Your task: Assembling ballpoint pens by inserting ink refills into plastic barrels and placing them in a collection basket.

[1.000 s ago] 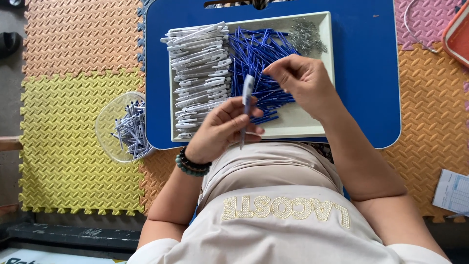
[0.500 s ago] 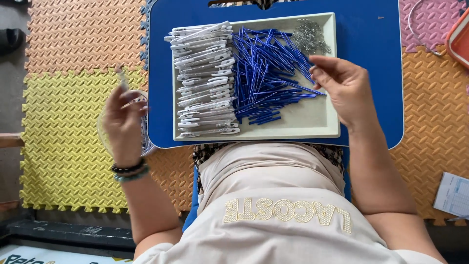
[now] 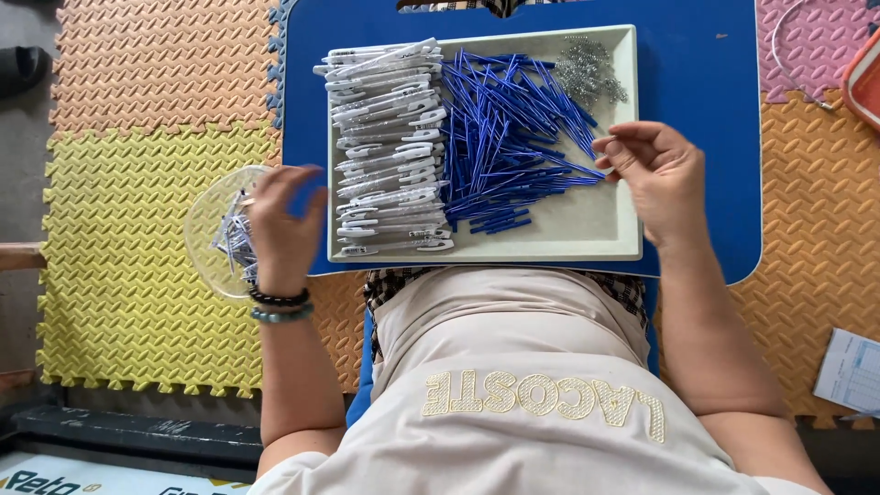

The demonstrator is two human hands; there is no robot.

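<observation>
A white tray [image 3: 587, 240] rests on a blue lap table [image 3: 697, 110]. It holds a stack of white pen barrels [image 3: 390, 147], a heap of thin blue rods [image 3: 504, 147] and a small pile of metal springs [image 3: 591, 71]. My right hand [image 3: 660, 179] is at the right end of the blue heap, thumb and forefinger pinched on the tip of one rod. My left hand [image 3: 280, 229] hovers between a clear plastic bowl [image 3: 203, 229] and the tray's left edge, fingers loosely apart and holding nothing. The bowl holds several finished pens [image 3: 234, 243].
Foam floor mats in yellow [image 3: 119, 275], orange and pink surround the lap table. A sheet of paper [image 3: 852, 371] lies at the lower right. A red-rimmed object [image 3: 866, 78] and a white cord [image 3: 793, 64] sit at the upper right.
My left hand carried an assembled pen from the tray to the bowl and let it go; it now comes back toward the tray. My right hand shifted to the right end of the blue rods.
</observation>
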